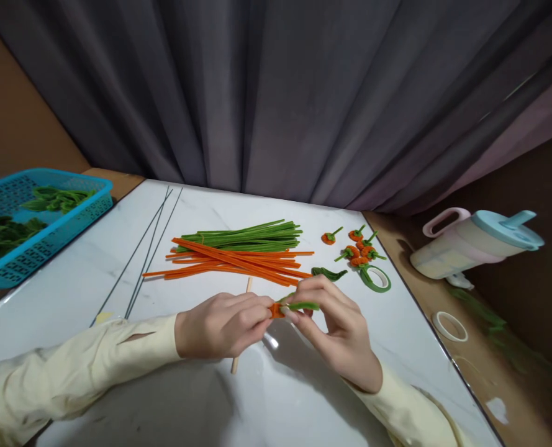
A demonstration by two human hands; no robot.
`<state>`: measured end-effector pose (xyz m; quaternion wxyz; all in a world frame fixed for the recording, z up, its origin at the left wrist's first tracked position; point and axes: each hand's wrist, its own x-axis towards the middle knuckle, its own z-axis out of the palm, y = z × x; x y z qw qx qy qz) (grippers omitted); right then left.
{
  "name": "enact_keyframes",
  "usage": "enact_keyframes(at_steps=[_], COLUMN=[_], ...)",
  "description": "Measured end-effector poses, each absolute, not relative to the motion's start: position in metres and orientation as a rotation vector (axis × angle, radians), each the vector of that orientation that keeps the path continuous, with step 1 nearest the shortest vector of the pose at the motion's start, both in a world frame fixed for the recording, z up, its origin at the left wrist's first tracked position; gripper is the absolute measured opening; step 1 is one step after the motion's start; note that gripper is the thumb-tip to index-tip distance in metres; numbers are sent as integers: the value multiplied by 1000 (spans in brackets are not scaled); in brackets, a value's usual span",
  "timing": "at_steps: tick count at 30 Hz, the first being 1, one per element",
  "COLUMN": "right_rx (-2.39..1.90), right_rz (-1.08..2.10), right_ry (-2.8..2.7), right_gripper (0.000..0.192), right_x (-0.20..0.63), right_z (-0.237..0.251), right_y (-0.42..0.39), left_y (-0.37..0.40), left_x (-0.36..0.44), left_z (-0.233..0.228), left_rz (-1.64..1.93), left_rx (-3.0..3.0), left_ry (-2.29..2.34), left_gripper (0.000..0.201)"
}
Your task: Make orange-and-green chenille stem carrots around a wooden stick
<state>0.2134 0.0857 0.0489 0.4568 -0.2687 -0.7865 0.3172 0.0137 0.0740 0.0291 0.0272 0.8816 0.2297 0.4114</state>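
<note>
My left hand (220, 326) pinches a small orange pipe-cleaner coil (276, 310) just above the white tabletop. My right hand (336, 329) grips the green pipe-cleaner stem (302, 305) that joins that coil. Both hands meet fingertip to fingertip over a thin wooden stick (248, 286) lying on the table. Beyond them lie a bundle of orange pipe cleaners (238, 262) and a bundle of green pipe cleaners (252, 236). Several finished orange coils with green stems (357, 245) sit at the right.
A blue basket (47, 239) of green pieces stands at the far left. Thin dark wires (148, 254) lie on the white table (117, 273). A green tape roll (374, 278) and a green leaf piece (328, 273) sit nearby. A pitcher (471, 243) and white ring (449, 325) rest off the table's right edge.
</note>
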Motion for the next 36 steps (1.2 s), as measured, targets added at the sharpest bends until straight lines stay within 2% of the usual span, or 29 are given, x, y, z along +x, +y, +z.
enact_keyframes(at_steps=[8, 13, 16, 22, 29, 36], right_rx=[-614, -657, -658, -661, -719, -719], right_rz=[836, 885, 860, 859, 1049, 1019], right_ry=[-1930, -1916, -1966, -2013, -1955, -2019], right_gripper=[20, 16, 20, 21, 12, 9], right_x=[221, 221, 221, 220, 224, 228], right_z=[64, 69, 73, 79, 83, 85], right_y=[76, 74, 73, 71, 72, 73], left_y=[68, 66, 64, 61, 59, 54], left_x=[6, 5, 3, 2, 13, 15], left_z=[46, 46, 46, 52, 54, 53], left_rz=[1221, 1125, 1028, 1043, 1342, 1258], left_rx=[2854, 2860, 2883, 2837, 2404, 2077], left_ry=[677, 670, 623, 637, 704, 904], left_gripper=[25, 37, 44, 46, 49, 37])
